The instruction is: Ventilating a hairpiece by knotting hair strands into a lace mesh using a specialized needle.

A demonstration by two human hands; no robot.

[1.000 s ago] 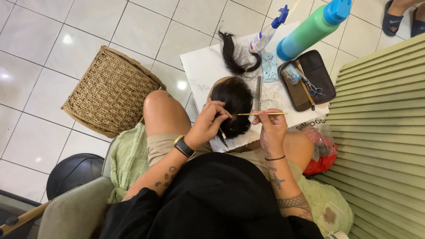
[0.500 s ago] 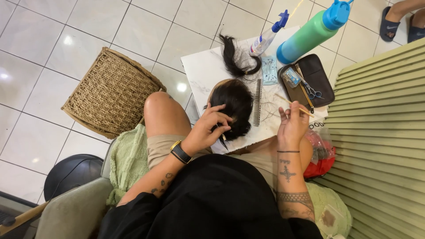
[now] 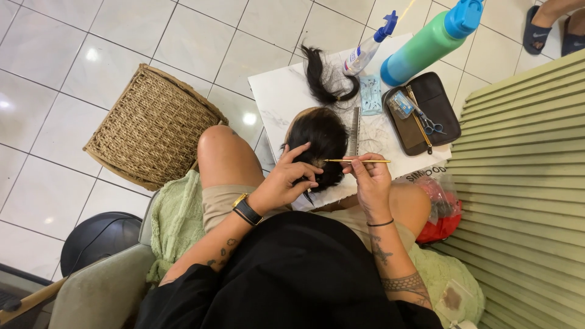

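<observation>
I sit with a black wig [image 3: 318, 143] lying on the near edge of the white bench [image 3: 281, 96], just above my knees. My left hand [image 3: 285, 183] rests on the wig's near left side, its fingers [image 3: 303, 170] curled into the hair and pinching a small section. My right hand [image 3: 367, 181] is just to the right of the wig, its fingers clenched around a thin yellow needle [image 3: 358, 161]. The needle lies level, its left tip touching the hair at the spot where my left fingers hold it, its other end pointing right over the bench.

A metal comb [image 3: 354, 130] lies on the bench touching the wig's right side. Beyond the wig, a loose black hair strand [image 3: 320, 78] curls across the bench. Near it a spray bottle [image 3: 368, 48] lies tilted, and a tall green and blue bottle [image 3: 430, 41] leans beside that. A small blue packet [image 3: 369, 95] sits between the strand and a dark open pouch [image 3: 430, 109], which holds scissors [image 3: 431, 126] and other small tools.

A black watch [image 3: 245, 210] is on my left wrist and a thin band [image 3: 379, 223] on my right. A woven basket [image 3: 149, 127] stands on the tiled floor to my left. A clear bag [image 3: 442, 204] with something red in it sits by my right thigh. At the top right, two feet in dark sandals [image 3: 551, 31] belong to someone else.
</observation>
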